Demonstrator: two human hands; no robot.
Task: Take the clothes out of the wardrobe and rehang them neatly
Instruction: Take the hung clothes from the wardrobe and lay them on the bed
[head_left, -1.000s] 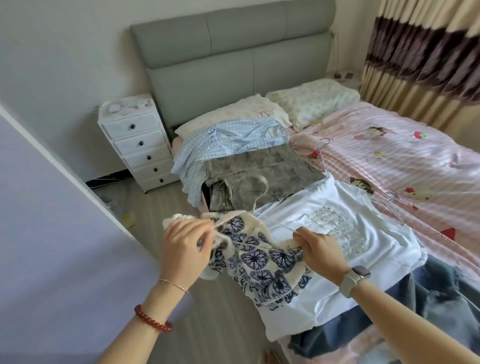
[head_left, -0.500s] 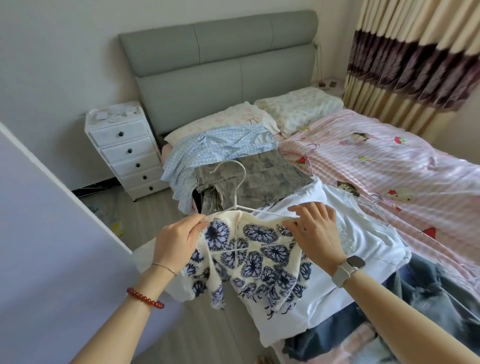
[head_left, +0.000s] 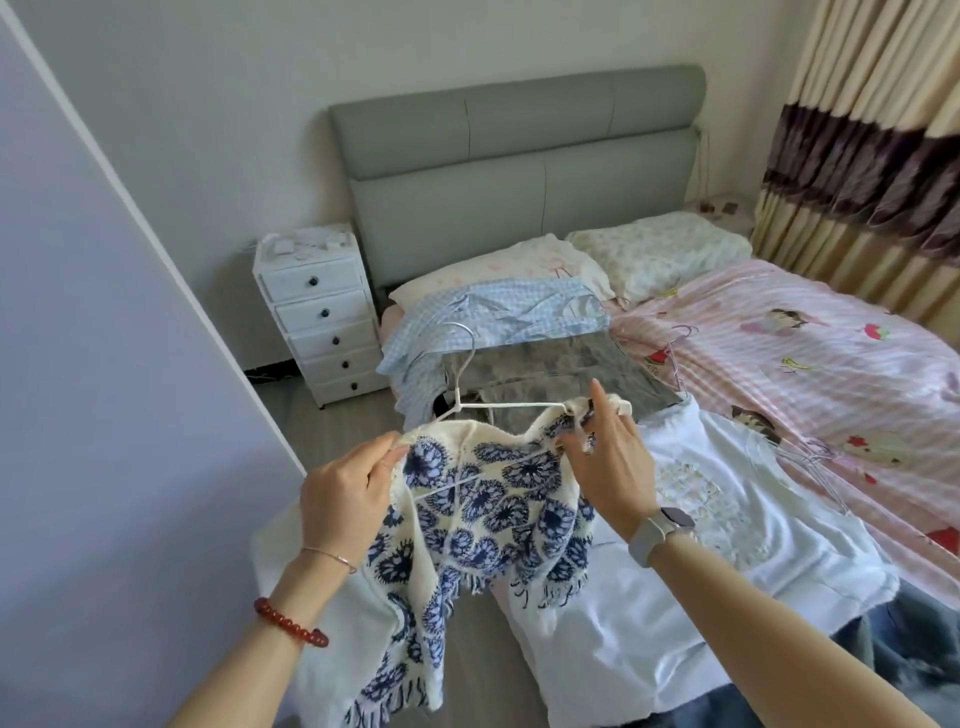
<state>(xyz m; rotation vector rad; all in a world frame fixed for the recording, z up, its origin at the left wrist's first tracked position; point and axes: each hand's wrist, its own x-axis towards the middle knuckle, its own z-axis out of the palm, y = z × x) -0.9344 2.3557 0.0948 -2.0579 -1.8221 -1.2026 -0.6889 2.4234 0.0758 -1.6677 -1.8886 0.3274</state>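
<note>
Two hands hold one garment above the near edge of the bed (head_left: 831, 332). The garment is a cream knit top (head_left: 483, 499) with a dark blue flower pattern and fringed hems, partly fitted on a white wire hanger (head_left: 467, 384). The hanger's hook stands upward, and one hanger arm runs bare toward the right shoulder of the top.

Left hand (head_left: 345, 496): fingers curled, pinching the left shoulder of the knit top between thumb and fingertips. A thin bracelet and a red bead bracelet (head_left: 291, 622) sit on that wrist.

Right hand (head_left: 608, 467): thumb and lower fingers grip the right shoulder edge of the top at the hanger's end, with the index finger extended upward. A grey watch (head_left: 660, 527) is on that wrist.

Beneath the held garment, a white T-shirt (head_left: 727, 545) lies flat on the bed. Beyond it lie a grey patterned garment (head_left: 561, 369) and a light blue checked shirt (head_left: 493, 322), the latter nearest the pillows. Loose wire hangers rest on the pink striped cover. A white drawer unit (head_left: 322, 317) stands beside the grey headboard (head_left: 519, 166).
</note>
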